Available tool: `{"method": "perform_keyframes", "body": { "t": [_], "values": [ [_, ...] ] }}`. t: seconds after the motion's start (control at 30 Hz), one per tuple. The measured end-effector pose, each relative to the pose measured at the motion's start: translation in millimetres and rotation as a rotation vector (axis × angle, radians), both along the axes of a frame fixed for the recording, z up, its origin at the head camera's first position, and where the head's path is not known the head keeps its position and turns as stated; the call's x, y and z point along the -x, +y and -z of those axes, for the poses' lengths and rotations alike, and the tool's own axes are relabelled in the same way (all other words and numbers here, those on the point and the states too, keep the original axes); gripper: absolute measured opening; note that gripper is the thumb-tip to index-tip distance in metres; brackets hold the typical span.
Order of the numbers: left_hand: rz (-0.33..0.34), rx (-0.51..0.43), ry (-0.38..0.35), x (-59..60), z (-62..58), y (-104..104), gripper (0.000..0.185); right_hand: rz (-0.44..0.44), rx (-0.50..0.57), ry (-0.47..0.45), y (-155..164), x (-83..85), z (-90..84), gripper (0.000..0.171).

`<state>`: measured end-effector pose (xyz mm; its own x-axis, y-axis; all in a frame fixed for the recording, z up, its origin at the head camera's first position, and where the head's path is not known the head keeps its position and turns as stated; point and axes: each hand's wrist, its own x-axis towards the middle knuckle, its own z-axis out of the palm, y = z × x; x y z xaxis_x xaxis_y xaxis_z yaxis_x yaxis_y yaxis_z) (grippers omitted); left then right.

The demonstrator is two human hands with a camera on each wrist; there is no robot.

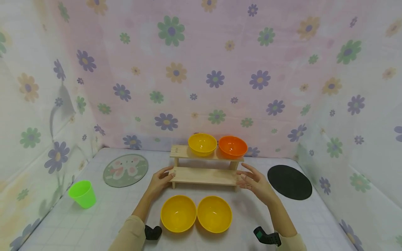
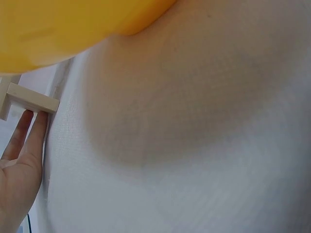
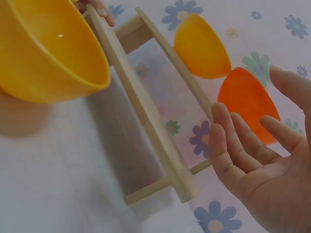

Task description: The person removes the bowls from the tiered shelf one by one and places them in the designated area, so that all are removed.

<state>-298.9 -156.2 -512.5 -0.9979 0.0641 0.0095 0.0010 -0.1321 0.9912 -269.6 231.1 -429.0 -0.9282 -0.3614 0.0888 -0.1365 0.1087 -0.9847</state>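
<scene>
Wooden shelf [image 1: 204, 174] is being touched at its left end by the left hand [image 1: 160, 181], fingers straight. Right hand [image 1: 255, 181] is being held open beside it. Two yellow bowls [image 1: 178, 213] are waiting in front, not yet lifted.

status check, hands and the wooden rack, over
Left hand open, touching wooden rack. Right hand open, just off its other end. Two yellow bowls sit close in front.

No readable text, labels, brands or numbers in any view. Round mat [image 1: 125, 170] at 10 o'clock on the tabletop [image 1: 314, 223] carries a rabbit picture only, no lettering.
</scene>
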Motion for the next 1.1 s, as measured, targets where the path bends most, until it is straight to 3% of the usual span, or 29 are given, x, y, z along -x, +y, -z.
{"method": "perform_keyframes", "body": {
  "t": [0.33,0.53,1.1],
  "values": [
    [-0.002,0.015,0.006,0.0,-0.6,0.2,0.048,0.105,0.072,-0.019,-2.2,21.0,-24.7,0.062],
    [0.004,0.017,0.009,0.0,-1.5,0.1,0.048,0.212,0.129,-0.072,-2.2,33.5,-29.4,0.062],
    [0.011,0.019,0.007,-1.4,-2.3,-0.3,0.050,0.235,0.130,-0.096,-4.9,59.5,-34.8,0.070]
  ]
}}
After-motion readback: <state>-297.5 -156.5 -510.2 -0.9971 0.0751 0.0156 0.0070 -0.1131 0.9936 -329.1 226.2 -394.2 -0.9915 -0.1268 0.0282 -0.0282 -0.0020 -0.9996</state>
